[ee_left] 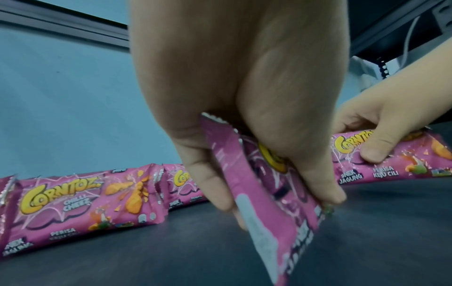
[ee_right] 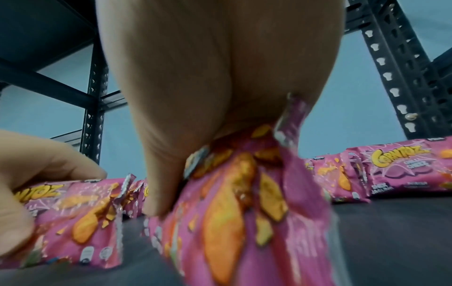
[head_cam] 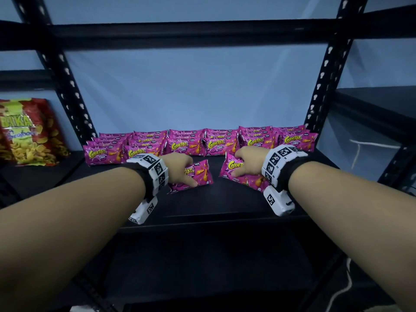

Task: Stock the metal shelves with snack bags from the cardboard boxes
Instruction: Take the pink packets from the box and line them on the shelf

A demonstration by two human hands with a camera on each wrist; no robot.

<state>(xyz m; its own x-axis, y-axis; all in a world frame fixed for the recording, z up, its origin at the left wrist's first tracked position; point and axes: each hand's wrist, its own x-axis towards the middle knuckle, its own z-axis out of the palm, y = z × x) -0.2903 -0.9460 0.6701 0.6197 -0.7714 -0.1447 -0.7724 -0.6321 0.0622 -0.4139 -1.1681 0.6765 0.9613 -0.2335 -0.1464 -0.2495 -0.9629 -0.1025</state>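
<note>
Pink foil Corntoz snack bags (head_cam: 198, 145) line the far side of the black metal shelf (head_cam: 225, 203); left hand (head_cam: 180, 168) pinches one pink bag (head_cam: 200, 174), right hand (head_cam: 249, 161) grips another pink bag (head_cam: 231, 167), both nearer.

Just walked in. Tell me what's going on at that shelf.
A person is stocking a black metal shelf with small pink snack bags. The left hand holds one bag, the right hand another, both down near the shelf in front of a row of the same bags standing along the back. Each grip is thumb in front, fingers behind. A bigger red bag stands on the shelf to the left. No cardboard boxes are in view.
</note>
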